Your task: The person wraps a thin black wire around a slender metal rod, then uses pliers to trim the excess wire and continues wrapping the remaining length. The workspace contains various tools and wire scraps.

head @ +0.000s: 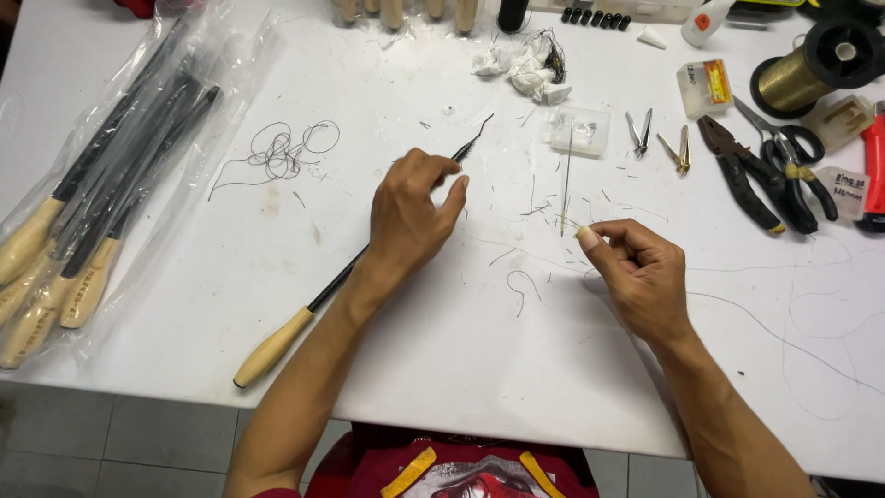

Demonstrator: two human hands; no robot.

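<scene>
Hands (left) over black rod

rod under left hand: the left hand covers the middle of the long dark rod, so the grip cannot be told.
right fingertips: the right hand is curled; whatever it pinches is too thin to tell.
bagged rods: the bag of rods is cut off at the left edge.
far edge: the gold spool and bottles are cropped.
</scene>
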